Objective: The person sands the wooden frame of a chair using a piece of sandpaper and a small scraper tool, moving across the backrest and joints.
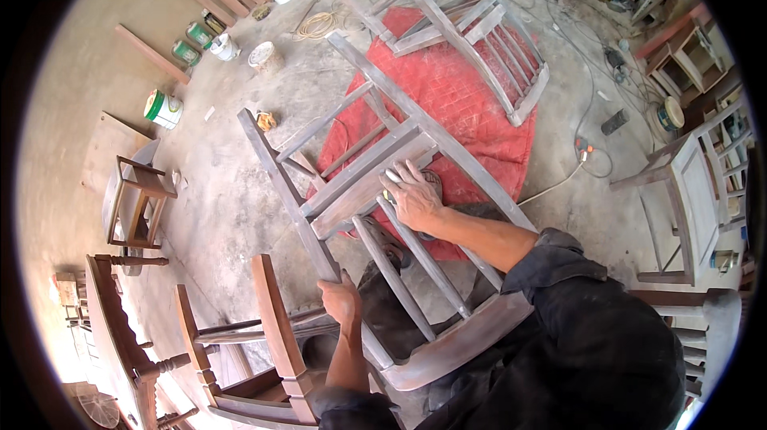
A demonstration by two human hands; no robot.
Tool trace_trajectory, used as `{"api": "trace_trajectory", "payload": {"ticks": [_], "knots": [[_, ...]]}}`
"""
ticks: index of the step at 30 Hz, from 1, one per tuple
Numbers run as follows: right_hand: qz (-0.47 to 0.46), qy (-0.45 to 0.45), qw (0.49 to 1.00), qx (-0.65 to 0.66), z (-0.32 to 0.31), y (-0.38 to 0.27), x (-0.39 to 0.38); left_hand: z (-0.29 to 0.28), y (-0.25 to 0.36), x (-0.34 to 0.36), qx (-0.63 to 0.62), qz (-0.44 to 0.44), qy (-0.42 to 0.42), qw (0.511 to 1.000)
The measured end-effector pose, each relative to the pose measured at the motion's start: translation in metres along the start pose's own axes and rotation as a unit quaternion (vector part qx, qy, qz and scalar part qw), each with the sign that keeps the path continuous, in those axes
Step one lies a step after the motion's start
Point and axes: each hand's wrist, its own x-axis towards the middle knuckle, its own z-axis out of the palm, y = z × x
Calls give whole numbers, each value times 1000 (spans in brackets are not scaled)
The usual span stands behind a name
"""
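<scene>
A grey-coated wooden chair frame lies tilted across my lap, its slatted back toward me. My left hand is closed around its left rail at lower centre. My right hand presses on the wide crosspiece in the middle, fingers bent over a small light, yellowish item, mostly hidden, that I cannot make out. A red cloth is spread on the floor under the frame, and a sandal shows behind my right hand.
Another chair frame lies on the cloth ahead. Wooden furniture stands left and right. Brown wooden parts are at lower left. Buckets line the left wall; cables run over the floor at right.
</scene>
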Motion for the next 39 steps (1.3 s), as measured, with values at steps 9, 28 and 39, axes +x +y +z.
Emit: {"api": "trace_trajectory", "payload": {"ticks": [9, 28, 39], "knots": [[32, 33, 999, 7, -2, -11, -8, 1, -4, -2, 35, 15, 10, 999], [-27, -25, 997, -63, -8, 12, -7, -7, -8, -2, -7, -2, 0, 1000], [-203, -27, 977, 52, -3, 2, 1, -2, -10, -3, 8, 8, -10, 1000]]}}
